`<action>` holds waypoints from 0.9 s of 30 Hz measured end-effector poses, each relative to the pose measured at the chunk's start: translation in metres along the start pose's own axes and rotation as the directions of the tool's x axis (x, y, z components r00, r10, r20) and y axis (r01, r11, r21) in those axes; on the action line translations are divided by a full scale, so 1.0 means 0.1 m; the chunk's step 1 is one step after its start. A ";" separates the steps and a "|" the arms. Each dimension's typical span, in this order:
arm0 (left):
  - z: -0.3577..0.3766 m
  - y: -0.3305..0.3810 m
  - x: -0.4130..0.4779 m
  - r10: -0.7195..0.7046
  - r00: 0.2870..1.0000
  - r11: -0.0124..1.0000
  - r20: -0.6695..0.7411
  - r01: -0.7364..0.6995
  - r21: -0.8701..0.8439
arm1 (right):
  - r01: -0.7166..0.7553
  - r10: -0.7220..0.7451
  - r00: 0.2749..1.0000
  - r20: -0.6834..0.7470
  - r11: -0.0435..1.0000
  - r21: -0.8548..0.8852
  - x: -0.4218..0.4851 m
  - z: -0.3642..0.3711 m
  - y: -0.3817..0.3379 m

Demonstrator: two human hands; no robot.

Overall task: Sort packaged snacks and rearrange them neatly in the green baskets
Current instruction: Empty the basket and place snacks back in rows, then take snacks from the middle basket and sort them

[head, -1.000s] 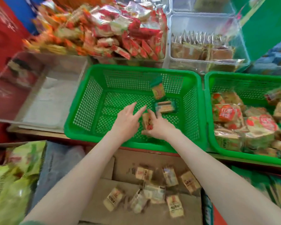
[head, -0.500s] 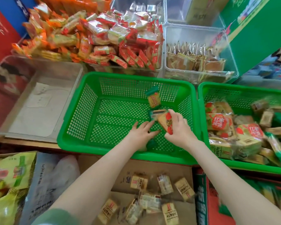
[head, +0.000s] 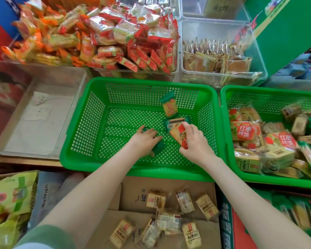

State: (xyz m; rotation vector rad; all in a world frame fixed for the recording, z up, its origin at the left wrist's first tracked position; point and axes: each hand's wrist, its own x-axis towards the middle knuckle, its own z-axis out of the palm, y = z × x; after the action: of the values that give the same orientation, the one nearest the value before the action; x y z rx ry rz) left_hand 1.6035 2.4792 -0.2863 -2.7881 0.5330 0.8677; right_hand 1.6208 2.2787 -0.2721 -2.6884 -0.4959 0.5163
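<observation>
Green baskets: two, a near-empty basket (head: 142,80) and a fuller basket (head: 269,89).
Loose inside the near-empty basket: upright packet (head: 169,106), flat packet (head: 173,122).
Left hand (head: 144,139): curled over green packet (head: 159,148).
Right hand (head: 194,142): pinching red packet (head: 180,135).

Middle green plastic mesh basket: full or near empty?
Near empty. The green mesh basket shows mostly bare floor: two green-wrapped packets loose, a green packet under the left hand, a red-printed packet pinched by the right hand.
</observation>
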 end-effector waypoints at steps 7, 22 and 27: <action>-0.16 0.24 -0.26 -0.102 0.937 0.994 -0.334 0.081 -0.075 | 0.151 -0.127 0.946 -0.299 0.987 0.058 -0.25 -0.24 -0.09; -1.08 2.52 -0.17 -0.015 0.643 0.926 -0.765 -0.279 -0.253 | -0.157 0.276 0.784 -0.556 0.955 0.252 -1.58 -1.08 1.59; -1.31 3.69 0.08 0.158 0.583 0.888 -0.797 -0.437 -0.144 | -0.245 0.414 0.699 -0.583 0.905 0.349 -2.38 -1.22 2.76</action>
State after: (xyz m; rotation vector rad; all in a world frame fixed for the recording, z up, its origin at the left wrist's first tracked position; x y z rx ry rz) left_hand 1.5348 2.1019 -0.2053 -3.3579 1.1043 -0.3535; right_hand 1.5370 1.9085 -0.2103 -2.4881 0.2519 -0.2806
